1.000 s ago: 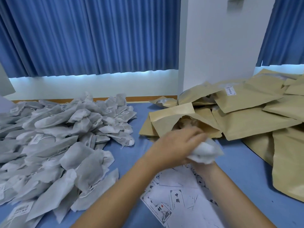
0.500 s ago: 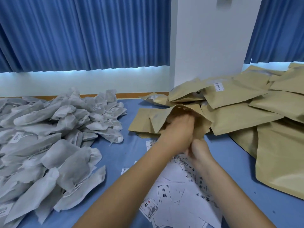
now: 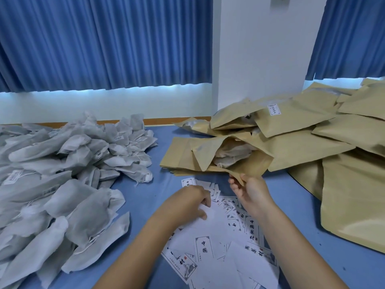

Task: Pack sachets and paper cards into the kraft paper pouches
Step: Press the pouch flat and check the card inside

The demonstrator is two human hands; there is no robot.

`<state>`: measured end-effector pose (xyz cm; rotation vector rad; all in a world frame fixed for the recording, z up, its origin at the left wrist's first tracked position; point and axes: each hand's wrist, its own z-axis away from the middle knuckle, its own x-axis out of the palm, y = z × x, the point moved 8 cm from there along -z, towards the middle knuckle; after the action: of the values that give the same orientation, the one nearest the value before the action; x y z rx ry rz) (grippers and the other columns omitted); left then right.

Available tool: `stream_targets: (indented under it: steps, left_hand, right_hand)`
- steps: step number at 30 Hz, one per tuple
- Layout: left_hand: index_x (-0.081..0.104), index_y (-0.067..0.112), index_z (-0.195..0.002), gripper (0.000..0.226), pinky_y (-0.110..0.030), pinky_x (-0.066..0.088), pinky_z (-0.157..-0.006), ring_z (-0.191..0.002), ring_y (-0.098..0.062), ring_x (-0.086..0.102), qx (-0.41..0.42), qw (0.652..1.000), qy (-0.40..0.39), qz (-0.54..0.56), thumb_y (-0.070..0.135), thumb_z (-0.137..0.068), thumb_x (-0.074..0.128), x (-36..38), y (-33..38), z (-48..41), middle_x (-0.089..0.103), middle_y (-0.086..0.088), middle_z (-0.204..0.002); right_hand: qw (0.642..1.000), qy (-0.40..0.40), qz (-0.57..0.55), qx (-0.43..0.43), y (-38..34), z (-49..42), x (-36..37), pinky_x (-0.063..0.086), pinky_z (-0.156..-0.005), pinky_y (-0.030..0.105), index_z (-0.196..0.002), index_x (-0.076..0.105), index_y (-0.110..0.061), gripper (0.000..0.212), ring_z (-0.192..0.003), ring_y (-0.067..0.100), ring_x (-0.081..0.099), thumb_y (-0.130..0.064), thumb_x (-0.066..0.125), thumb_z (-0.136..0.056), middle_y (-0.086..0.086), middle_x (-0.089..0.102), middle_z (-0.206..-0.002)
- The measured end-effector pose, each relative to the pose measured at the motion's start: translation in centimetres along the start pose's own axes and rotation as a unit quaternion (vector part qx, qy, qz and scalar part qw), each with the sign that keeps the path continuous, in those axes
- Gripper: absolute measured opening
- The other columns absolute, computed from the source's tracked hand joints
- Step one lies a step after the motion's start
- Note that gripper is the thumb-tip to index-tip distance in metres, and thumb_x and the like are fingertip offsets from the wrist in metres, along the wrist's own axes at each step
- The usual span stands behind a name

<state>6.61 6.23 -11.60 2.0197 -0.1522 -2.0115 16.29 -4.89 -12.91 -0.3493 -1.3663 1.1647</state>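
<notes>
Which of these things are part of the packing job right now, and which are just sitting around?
In the job: open kraft pouch with sachets inside, lip pinched by the right hand; paper cards, touched by the left hand; sachet pile; stack of flat pouches.
Just lying about: heap of other kraft pouches; blue curtains; white pillar.

A blue table (image 3: 150, 190) carries a heap of grey sachets (image 3: 68, 180), scattered paper cards (image 3: 220, 247) and piled kraft pouches (image 3: 302, 147).
</notes>
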Motion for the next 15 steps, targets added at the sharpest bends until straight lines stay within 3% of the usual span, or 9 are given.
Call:
stream_targets:
  steps: [3, 6, 8, 10, 11, 13, 15]
  left_hand:
    - [0.072, 0.015, -0.085, 0.003, -0.023, 0.047, -0.071, -0.079, -0.009, 0.059, 0.023, 0.990, 0.066, 0.123, 0.017, -0.082, 0.071, -2.7, 1.3, 1.0, 0.068, 0.005, -0.088]
    - [0.072, 0.031, -0.068, 0.020, -0.004, 0.041, -0.067, -0.071, 0.010, 0.061, 0.089, 0.938, 0.127, 0.309, 0.014, -0.078, 0.075, -5.9, 4.7, 2.3, 0.069, 0.020, -0.073]
    - [0.074, 0.026, -0.072, 0.019, -0.007, 0.044, -0.070, -0.072, 0.004, 0.064, 0.138, 0.921, 0.250, 0.266, 0.008, -0.076, 0.072, -8.2, 7.3, 2.4, 0.071, 0.014, -0.074]
    - [0.074, 0.008, -0.076, 0.012, -0.020, 0.050, -0.082, -0.074, -0.017, 0.069, 0.139, 0.899, 0.402, 0.108, -0.001, -0.073, 0.067, -9.6, 9.0, 1.8, 0.072, -0.003, -0.073]
    - [0.071, 0.003, -0.074, 0.010, -0.025, 0.049, -0.087, -0.072, -0.024, 0.068, 0.120, 0.897, 0.425, 0.027, -0.006, -0.073, 0.066, -9.6, 9.5, 0.8, 0.069, -0.009, -0.071]
    - [0.066, 0.003, -0.073, 0.011, -0.026, 0.046, -0.077, -0.073, -0.027, 0.064, 0.060, 0.926, 0.365, -0.079, -0.006, -0.079, 0.063, -8.5, 9.0, -2.5, 0.061, -0.009, -0.070]
    - [0.066, 0.004, -0.090, 0.014, -0.029, 0.043, -0.070, -0.088, -0.027, 0.062, -0.024, 0.968, 0.230, -0.098, 0.010, -0.092, 0.054, -6.3, 7.0, -5.3, 0.062, -0.010, -0.085]
  right_hand:
    - [1.000, 0.009, -0.006, 0.005, 0.0, 0.1, -0.2, 0.047, -0.041, 0.018, -0.094, 0.050, 0.002, 0.016, -0.060, 0.021, 0.053, 0.004, 0.034, -0.100, 0.017, 0.055, -0.081]
    - [0.999, 0.000, 0.054, 0.006, 0.3, 0.4, 0.1, 0.047, -0.046, 0.024, -0.098, 0.052, 0.007, 0.016, -0.061, 0.027, 0.060, 0.004, 0.036, -0.098, 0.018, 0.053, -0.079]
    - [0.994, -0.027, 0.103, -0.006, 0.4, 0.9, 0.8, 0.047, -0.053, 0.028, -0.095, 0.056, 0.011, 0.021, -0.078, 0.036, 0.064, 0.011, 0.035, -0.093, 0.017, 0.054, -0.078]
    - [0.995, -0.043, 0.084, -0.020, 0.3, 1.1, 1.1, 0.050, -0.050, 0.022, -0.095, 0.060, 0.003, 0.027, -0.065, 0.018, 0.067, 0.011, 0.033, -0.092, 0.011, 0.062, -0.078]
    - [0.997, -0.041, 0.066, -0.021, 0.4, 1.0, 1.1, 0.051, -0.050, 0.021, -0.098, 0.059, -0.001, 0.028, -0.058, 0.012, 0.064, 0.009, 0.033, -0.094, 0.008, 0.063, -0.079]
    - [0.998, -0.040, 0.041, -0.021, 0.5, 0.9, 1.0, 0.054, -0.055, 0.026, -0.107, 0.055, -0.004, 0.027, -0.065, 0.013, 0.062, 0.007, 0.032, -0.097, 0.007, 0.062, -0.086]
    - [0.998, -0.043, 0.029, -0.024, 0.7, 0.4, 0.8, 0.056, -0.063, 0.030, -0.110, 0.054, -0.006, 0.028, -0.074, 0.016, 0.060, 0.006, 0.031, -0.098, 0.006, 0.062, -0.088]
